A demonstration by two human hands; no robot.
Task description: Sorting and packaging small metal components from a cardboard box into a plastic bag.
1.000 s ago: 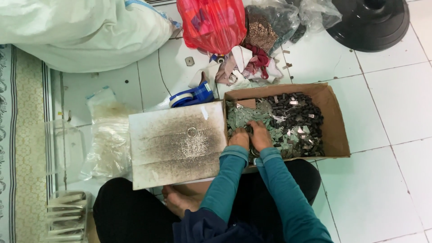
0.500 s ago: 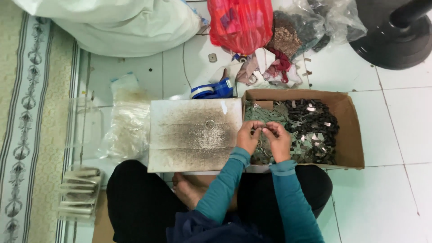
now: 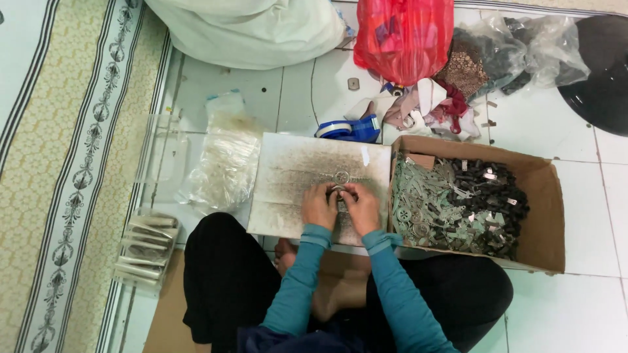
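The person sits cross-legged on the white tiled floor (image 3: 562,314), both arms in teal sleeves reaching forward over a worn, speckled board (image 3: 294,176) that lies flat in front of the knees. The left hand (image 3: 318,206) and the right hand (image 3: 361,208) meet over the near middle of the board, fingers curled in a closed grip around a small round metal piece (image 3: 337,191) held between them; only its top edge shows, so its exact shape cannot be told. Just beyond the hands, a second small ring-shaped piece (image 3: 341,176) lies on the board.

Touching the board's right edge stands an open cardboard box (image 3: 546,209) filled with small parts, greenish ones on its left side and dark ones on its right. Left of the board lies a clear plastic bag (image 3: 226,163), and beyond the board a blue tape dispenser (image 3: 350,128). Farther back sit a red plastic bag (image 3: 402,36) and a large white sack (image 3: 248,29). A patterned rug (image 3: 65,163) runs along the left.
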